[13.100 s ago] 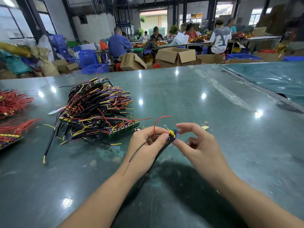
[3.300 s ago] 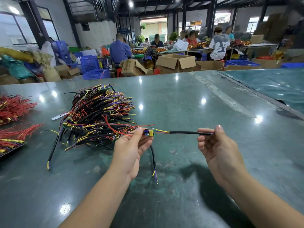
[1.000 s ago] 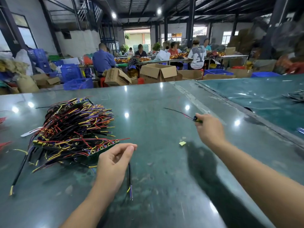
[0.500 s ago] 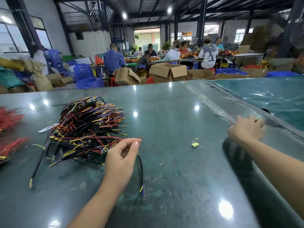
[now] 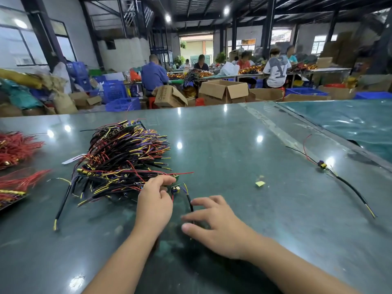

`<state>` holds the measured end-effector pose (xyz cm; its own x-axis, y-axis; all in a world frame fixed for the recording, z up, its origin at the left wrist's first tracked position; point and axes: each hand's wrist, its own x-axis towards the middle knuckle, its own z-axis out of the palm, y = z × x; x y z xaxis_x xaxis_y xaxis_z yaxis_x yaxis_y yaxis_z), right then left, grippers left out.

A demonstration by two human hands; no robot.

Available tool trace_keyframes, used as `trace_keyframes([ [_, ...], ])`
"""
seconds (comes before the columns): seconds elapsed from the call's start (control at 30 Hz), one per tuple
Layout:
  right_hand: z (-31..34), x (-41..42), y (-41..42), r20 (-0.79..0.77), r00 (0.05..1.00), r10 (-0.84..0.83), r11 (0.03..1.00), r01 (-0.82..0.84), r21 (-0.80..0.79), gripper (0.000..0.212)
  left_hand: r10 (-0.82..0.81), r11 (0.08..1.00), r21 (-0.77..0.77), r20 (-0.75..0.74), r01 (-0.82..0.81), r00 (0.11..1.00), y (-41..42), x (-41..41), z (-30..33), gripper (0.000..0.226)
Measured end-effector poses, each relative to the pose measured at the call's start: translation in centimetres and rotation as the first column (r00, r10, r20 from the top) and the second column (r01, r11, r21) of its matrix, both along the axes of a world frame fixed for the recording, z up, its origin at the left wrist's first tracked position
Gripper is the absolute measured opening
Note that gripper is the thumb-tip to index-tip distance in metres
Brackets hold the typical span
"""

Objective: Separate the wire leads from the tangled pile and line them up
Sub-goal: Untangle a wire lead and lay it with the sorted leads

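Counts — hands: two; tangled pile: one; separated lead: one; red bundles: two.

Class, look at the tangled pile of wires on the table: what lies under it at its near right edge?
A small green board pokes out from under the tangled pile by the left hand. Whatever else lies beneath is covered by wires.

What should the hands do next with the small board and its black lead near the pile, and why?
Probably the right hand should pinch the black lead and draw it away from the pile: the left hand holds its small board, and one separated lead lies far right.
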<state>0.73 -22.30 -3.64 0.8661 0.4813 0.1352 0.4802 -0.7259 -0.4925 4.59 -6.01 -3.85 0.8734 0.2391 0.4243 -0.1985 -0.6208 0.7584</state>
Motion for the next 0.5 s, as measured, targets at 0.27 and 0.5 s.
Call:
trace_keyframes([
  [0.27,0.0,0.2,-1.4,0.103,0.991,-0.086,0.994,0.078,0.078,0.029,-0.099,0.984,0.134,-0.134,0.117,0.986,-0.2,0.3,-0.3,0.032],
  [0.5,0.3,1.2,-3.9,0.073,0.972,-0.221,0.968,0.21,0.134,0.05,-0.119,0.982,0.126,-0.184,0.144,0.976,-0.3,-0.3,-0.2,0.024],
])
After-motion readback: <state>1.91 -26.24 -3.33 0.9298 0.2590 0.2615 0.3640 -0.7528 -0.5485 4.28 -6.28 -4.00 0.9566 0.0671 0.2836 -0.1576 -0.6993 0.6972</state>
